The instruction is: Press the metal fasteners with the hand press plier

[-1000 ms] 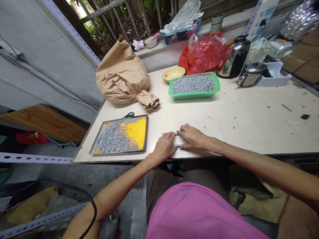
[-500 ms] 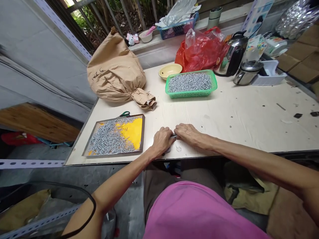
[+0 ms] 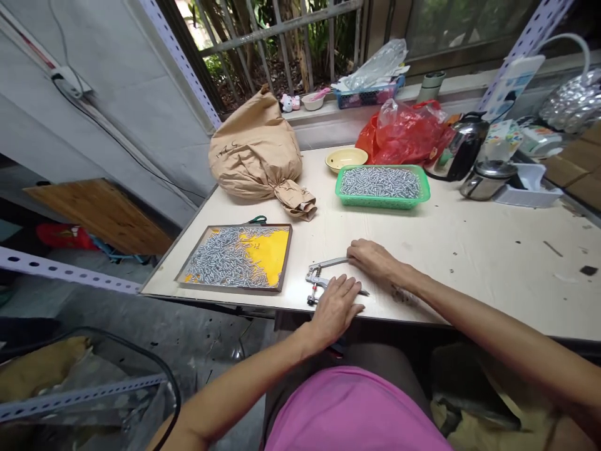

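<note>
A grey metal plier-like hand tool (image 3: 328, 262) lies near the table's front edge, its two long handles spread apart. At its left end are a spring, a small red part and a black knob. My right hand (image 3: 373, 258) has its fingers curled at the end of the upper handle. Across the lower handle lies my left hand (image 3: 335, 307), palm down, fingers stretched out and thumb apart; the handle's pointed tip shows beyond them. Left of the tool, a shallow tray (image 3: 287, 257) with a yellow bottom holds a heap of small silvery metal pins.
Farther back stands a green plastic basket (image 3: 382, 202) full of similar metal pins. Around it are a cream bowl (image 3: 334, 164), a red plastic bag (image 3: 404, 134), a kettle (image 3: 464, 150) and a large brown paper sack (image 3: 256, 147). Green-handled scissors (image 3: 258, 220) lie behind the tray.
My hands, close together before, have moved apart, and the tool between them now shows with its handles spread. My left fingers have straightened. The whole view has shifted, with the table lower and farther right.
</note>
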A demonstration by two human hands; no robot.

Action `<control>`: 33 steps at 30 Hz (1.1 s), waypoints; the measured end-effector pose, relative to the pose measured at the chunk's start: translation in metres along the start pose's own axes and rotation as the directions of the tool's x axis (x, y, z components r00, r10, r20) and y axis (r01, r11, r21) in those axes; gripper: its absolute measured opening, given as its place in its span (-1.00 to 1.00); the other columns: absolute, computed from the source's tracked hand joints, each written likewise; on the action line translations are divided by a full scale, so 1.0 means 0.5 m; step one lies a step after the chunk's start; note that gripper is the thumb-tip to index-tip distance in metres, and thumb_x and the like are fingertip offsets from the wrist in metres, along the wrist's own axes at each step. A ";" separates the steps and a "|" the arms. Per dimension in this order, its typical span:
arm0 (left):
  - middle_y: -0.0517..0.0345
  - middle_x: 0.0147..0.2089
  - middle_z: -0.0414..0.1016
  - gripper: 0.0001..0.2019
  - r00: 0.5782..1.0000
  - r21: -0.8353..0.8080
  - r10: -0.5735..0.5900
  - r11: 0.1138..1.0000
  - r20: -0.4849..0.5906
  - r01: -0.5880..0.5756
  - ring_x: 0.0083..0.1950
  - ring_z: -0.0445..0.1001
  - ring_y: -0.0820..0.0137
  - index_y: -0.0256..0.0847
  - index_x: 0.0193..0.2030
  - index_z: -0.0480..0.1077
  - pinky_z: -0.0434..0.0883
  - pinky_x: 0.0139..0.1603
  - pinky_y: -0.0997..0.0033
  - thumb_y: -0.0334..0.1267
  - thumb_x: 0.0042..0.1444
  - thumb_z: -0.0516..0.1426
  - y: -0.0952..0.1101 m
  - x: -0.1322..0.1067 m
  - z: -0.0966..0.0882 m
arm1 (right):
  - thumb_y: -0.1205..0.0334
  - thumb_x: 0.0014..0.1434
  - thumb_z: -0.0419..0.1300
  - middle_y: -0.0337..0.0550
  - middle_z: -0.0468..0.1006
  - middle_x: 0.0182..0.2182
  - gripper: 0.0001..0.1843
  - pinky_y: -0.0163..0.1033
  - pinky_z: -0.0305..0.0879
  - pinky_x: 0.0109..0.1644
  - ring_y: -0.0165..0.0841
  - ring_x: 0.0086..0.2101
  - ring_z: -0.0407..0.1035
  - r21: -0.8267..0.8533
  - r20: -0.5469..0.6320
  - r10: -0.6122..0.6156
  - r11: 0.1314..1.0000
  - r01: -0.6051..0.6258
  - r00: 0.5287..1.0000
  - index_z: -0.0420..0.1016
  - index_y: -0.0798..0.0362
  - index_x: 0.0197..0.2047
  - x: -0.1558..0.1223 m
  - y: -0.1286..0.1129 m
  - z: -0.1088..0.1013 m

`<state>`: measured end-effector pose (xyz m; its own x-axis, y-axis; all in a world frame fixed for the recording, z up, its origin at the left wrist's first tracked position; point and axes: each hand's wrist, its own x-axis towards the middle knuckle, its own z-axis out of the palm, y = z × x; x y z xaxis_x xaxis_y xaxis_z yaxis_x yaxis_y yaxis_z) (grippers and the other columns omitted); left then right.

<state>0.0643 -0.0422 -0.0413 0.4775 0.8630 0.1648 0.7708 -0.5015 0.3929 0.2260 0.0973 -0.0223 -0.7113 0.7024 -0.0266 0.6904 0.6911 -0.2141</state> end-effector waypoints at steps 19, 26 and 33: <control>-0.14 0.14 0.38 -0.48 0.999 0.056 0.035 0.998 -0.002 -0.034 0.18 0.30 0.12 -0.35 0.15 0.28 0.27 0.16 0.17 0.03 0.25 -0.05 0.012 -0.033 0.043 | 0.34 0.17 0.11 -0.08 0.45 -0.33 -0.87 -0.20 0.15 -0.21 -0.28 -0.24 0.25 -0.014 0.055 -0.584 0.811 0.585 0.810 0.47 0.07 -0.38 0.097 -0.228 0.051; 0.02 -0.14 0.44 -0.75 0.969 0.205 -0.136 0.962 -0.208 0.180 -0.12 0.35 0.32 -0.18 -0.03 0.41 0.34 -0.16 0.36 -0.36 0.25 -0.03 -0.104 -0.073 -0.082 | 0.28 0.19 0.05 -0.19 0.47 -0.40 -0.92 -0.23 0.29 -0.25 -0.37 -0.39 0.36 0.317 -0.590 -0.126 0.872 0.373 0.797 0.35 0.01 -0.29 0.103 -0.141 -0.086; -0.01 -0.21 0.37 -0.73 0.770 0.341 -0.605 0.693 -0.205 0.635 -0.09 0.26 0.26 -0.23 -0.22 0.52 0.28 -0.17 0.33 -0.27 0.25 -0.01 -0.290 -0.110 -0.231 | 0.06 0.24 0.03 -0.02 0.52 -0.28 -0.74 -0.06 0.30 -0.18 -0.17 -0.28 0.43 0.264 -0.715 0.271 0.958 -0.110 0.644 0.39 -0.03 -0.08 0.142 0.118 -0.215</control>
<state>-0.1226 -0.0097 -0.0029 -0.1851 0.9799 0.0742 0.9812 0.1801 0.0686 0.2305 0.2063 0.0682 -0.1770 0.7617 0.6232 0.7050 0.5400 -0.4597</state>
